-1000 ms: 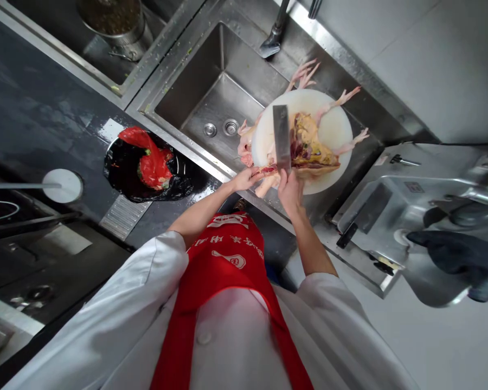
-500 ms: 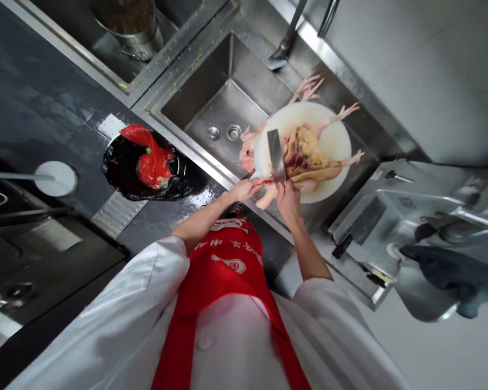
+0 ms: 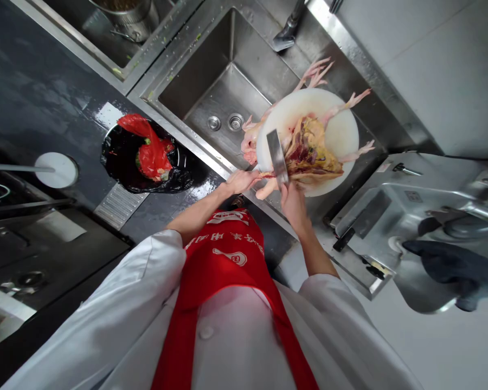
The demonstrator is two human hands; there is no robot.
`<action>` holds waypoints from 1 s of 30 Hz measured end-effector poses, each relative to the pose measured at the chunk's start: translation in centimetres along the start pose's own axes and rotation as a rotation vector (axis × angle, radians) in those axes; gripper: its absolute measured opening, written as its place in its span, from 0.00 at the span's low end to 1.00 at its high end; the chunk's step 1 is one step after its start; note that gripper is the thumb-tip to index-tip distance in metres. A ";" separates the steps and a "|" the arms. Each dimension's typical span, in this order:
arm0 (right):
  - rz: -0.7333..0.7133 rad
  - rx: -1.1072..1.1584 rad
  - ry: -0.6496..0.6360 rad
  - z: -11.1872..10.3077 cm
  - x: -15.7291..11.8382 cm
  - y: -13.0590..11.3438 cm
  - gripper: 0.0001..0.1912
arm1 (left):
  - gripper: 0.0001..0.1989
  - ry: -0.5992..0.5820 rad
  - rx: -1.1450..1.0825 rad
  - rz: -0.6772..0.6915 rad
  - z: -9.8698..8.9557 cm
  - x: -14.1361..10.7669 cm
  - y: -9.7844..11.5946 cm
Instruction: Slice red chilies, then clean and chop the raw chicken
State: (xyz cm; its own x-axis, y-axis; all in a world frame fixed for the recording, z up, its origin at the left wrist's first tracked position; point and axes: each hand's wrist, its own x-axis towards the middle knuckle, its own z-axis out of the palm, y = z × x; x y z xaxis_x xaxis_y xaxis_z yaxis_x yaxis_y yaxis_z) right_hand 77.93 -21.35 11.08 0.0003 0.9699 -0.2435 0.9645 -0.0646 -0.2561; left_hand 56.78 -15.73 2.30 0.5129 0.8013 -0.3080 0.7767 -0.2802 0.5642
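On a round white cutting board [image 3: 341, 127] lies an opened raw chicken [image 3: 311, 149], its yellow fat and dark red inside showing. My right hand [image 3: 294, 206] grips a cleaver [image 3: 277, 157] whose broad blade stands over the chicken's near left end. My left hand [image 3: 243, 181] is closed on a thin reddish strip at that end, probably the neck. A pale piece of poultry [image 3: 267, 189] hangs past the board's edge between my hands. Another raw chicken [image 3: 252, 142] lies partly behind the board, its head end toward the sink basin. Feet stick out on the far side.
Left of the board is a steel sink basin [image 3: 211, 100] with two drains. A black-lined bin [image 3: 117, 162] with a red bag [image 3: 154, 154] stands on the floor. At the right, a second cleaver [image 3: 361, 219] lies beside a steel hand basin [image 3: 410, 216] with a dark cloth [image 3: 459, 271].
The view has shifted slightly, so the board sits a little higher and further right. The chicken's opened inside shows more widely. Both hands keep their holds.
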 end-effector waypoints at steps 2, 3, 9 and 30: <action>0.010 -0.014 -0.039 0.0 -1.0 0.4 0.18 | 0.23 -0.037 -0.011 0.019 -0.3 -0.4 0.3; 0.025 -0.020 -0.047 0.1 -0.8 0.4 0.17 | 0.23 -0.047 -0.034 0.021 -0.3 -0.6 0.6; 0.009 0.028 0.024 2.2 3.3 -0.5 0.18 | 0.23 0.116 -0.499 -0.033 -0.2 -0.5 0.2; 0.029 0.003 0.172 -1.3 4.7 -2.9 0.27 | 0.21 -0.143 -1.257 -0.146 0.0 0.6 -1.2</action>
State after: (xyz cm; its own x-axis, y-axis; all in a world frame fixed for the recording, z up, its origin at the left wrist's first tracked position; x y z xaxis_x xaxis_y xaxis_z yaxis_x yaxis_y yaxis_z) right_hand 75.48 -16.26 11.93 0.0731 0.9935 -0.0875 0.9627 -0.0932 -0.2541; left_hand 56.16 -14.94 1.39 0.5475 0.6966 -0.4636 -0.0113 0.5602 0.8283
